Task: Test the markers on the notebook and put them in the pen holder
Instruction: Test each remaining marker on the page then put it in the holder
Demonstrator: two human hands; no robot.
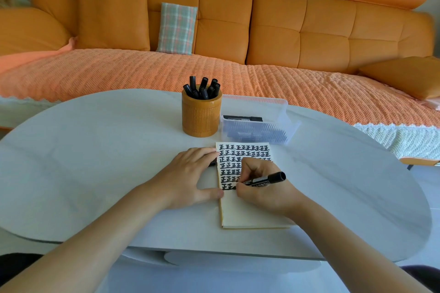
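Note:
A cream notebook (247, 214) lies on the white table, its upper half covered with rows of black marks. My right hand (259, 188) grips a black marker (266, 179) with its tip on the page at the lowest row of marks. Flat at the notebook's left edge, my left hand (190, 176) presses down, fingers over a small dark thing, likely a cap. Behind the notebook stands an orange pen holder (201, 116) with several black markers (203, 89) upright in it.
A clear plastic box (256, 126) with several black markers sits right of the holder, its lid standing open behind it. The white table (95, 162) has a curved edge. An orange sofa (238, 38) with a plaid cushion (177, 28) runs behind it.

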